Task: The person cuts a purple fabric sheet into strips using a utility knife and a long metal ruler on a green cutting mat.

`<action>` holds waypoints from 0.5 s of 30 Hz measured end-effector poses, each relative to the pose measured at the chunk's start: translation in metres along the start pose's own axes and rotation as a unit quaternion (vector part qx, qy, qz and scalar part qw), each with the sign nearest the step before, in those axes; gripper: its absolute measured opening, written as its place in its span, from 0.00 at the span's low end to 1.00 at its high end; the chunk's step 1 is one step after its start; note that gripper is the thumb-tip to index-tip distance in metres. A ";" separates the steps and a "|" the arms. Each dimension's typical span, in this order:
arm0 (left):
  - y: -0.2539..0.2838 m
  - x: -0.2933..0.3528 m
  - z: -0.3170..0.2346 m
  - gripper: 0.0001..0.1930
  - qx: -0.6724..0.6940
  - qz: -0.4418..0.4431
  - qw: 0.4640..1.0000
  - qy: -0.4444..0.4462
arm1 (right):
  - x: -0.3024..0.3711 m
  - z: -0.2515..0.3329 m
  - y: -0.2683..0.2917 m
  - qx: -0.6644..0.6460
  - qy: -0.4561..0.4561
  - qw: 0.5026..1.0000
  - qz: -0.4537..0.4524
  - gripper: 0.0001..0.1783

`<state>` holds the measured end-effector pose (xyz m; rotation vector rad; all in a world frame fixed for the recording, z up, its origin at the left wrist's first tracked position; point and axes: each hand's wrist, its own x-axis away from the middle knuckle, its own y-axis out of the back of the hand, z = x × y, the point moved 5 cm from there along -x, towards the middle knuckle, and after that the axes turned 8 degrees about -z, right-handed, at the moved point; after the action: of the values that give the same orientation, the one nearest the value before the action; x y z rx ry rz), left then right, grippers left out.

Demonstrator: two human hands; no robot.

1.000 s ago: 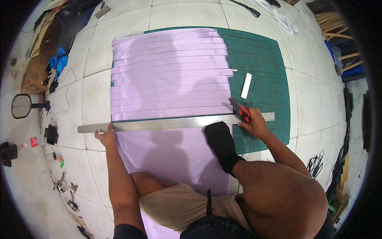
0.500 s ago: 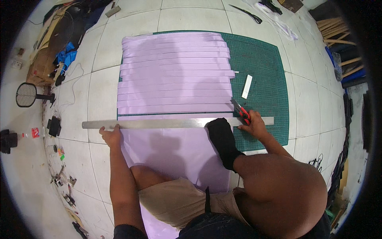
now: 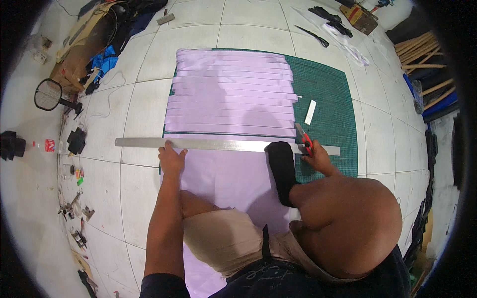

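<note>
A long metal ruler (image 3: 218,144) lies crosswise over a sheet of lilac material (image 3: 223,169). On the ruler's left part rest the spread fingers of my left hand (image 3: 172,160), pressing from above rather than gripping. My right hand (image 3: 318,158) is closed round a red and black utility knife (image 3: 307,141), held just above the ruler's right part with its blade pointing away from me. My foot in a black sock (image 3: 281,166) stands on the ruler, left of the knife. Beyond the ruler, several cut lilac strips (image 3: 228,99) lie side by side on a green cutting mat (image 3: 325,84).
A small white box (image 3: 310,112) sits on the mat. Black scissors (image 3: 313,36) lie on the tiled floor (image 3: 194,37) at the far right, near a white cloth (image 3: 350,47). To the left are a racket-shaped swatter (image 3: 48,94) and a plastic bottle (image 3: 49,145).
My left hand has shifted right along the ruler, from near its left end onto the lilac sheet's edge. The knife stays in my right hand, its blade turned more upright. The view has shifted slightly.
</note>
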<state>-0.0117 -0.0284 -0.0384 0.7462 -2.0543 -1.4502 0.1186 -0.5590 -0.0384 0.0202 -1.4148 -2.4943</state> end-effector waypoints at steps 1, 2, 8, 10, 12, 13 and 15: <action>-0.001 0.002 -0.007 0.40 0.010 0.001 1.000 0.001 | 0.001 -0.006 0.003 0.026 0.013 0.999 0.014 0.30; -0.001 0.003 -0.007 0.41 -0.001 -0.004 1.000 -0.005 | -0.003 -0.006 0.003 0.047 0.031 0.998 0.032 0.30; -0.002 -0.001 0.010 0.44 -0.067 0.009 0.997 -0.024 | -0.003 0.004 0.000 0.080 -0.008 0.997 -0.008 0.29; 0.002 -0.004 0.010 0.44 -0.048 0.036 0.998 -0.014 | 0.004 0.009 0.001 0.072 -0.006 0.997 -0.009 0.28; 0.004 -0.006 0.009 0.43 -0.060 0.039 0.997 0.003 | 0.000 0.006 0.000 0.064 0.006 0.998 -0.018 0.27; 0.004 -0.008 0.014 0.42 -0.057 0.030 0.998 0.005 | -0.002 0.005 -0.002 0.058 0.015 0.998 -0.020 0.27; 0.000 -0.010 0.014 0.42 -0.036 0.027 0.999 -0.002 | -0.001 0.003 0.003 0.047 0.026 0.998 -0.025 0.28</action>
<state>-0.0136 -0.0121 -0.0430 0.6550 -1.9997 -1.4886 0.1199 -0.5579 -0.0346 0.1391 -1.5279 -2.4446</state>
